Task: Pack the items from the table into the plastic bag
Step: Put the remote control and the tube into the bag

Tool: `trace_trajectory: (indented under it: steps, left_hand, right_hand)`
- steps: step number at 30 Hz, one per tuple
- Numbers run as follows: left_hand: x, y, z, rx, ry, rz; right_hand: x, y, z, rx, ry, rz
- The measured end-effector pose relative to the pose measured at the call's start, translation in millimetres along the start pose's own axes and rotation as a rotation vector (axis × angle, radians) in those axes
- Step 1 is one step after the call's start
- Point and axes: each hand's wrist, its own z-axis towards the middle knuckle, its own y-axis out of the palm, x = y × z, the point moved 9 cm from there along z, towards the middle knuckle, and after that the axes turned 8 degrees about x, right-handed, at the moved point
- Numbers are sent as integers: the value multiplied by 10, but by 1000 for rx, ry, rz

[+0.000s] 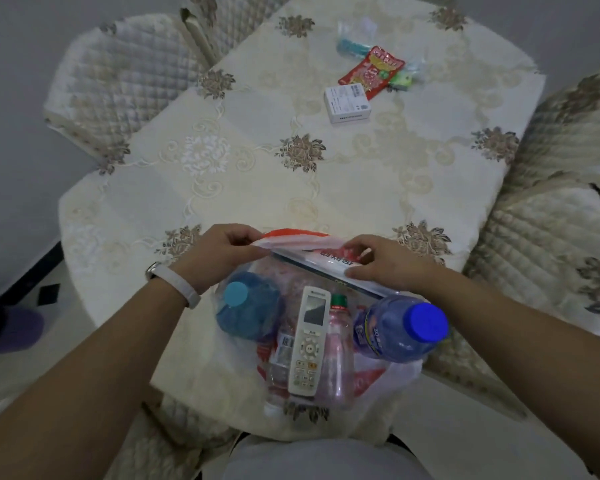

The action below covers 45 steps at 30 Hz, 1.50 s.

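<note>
Pinching plastic bag (291,238) rim – left hand (219,252), right hand (385,263) fingers both; white box (347,102), red packet (373,71) well apart across table (257,174).

Both forearms are bare all the way down to the left hand (219,251) and the right hand (381,261). The left wrist carries a pale, smooth wristband (179,284), slim and rounded, with a small silvery piece showing at its outer edge. Low in the view, a light grey garment (319,459) covers the body, with a dark strip at each side.
</note>
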Motion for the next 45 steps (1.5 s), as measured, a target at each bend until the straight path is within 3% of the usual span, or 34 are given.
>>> trace_trajectory:
  steps: [4,10,17,22,26,34,41,45]
  left_hand:
    - [-94,-23,-126,-13,-41,48]
    - [-212,-116,-199,123,-75,90]
    - [-178,-114,-316,249,-128,7]
    - [-112,-133,-357,336,-145,-40]
    - [-130,-99,-379,297,-153,-50]
    - [-306,-328,-673,398,-80,-133]
    - [-552,-431,-1429,472,56,69]
    - [-516,-206,-1919,405,281,226]
  right_hand:
    - [149,-116,69,108,54,-50]
    - [641,-233,-138,-3,197,-18]
    - [597,-484,-271,160,71,-22]
    - [313,-926,-573,309,-35,178]
    - [228,-917,-833,262,-86,-16]
    - [202,-663,-1278,322,-50,-148]
    - [168,-637,-2027,574,-15,-194]
    - [83,-398,-2454,590,6,-248]
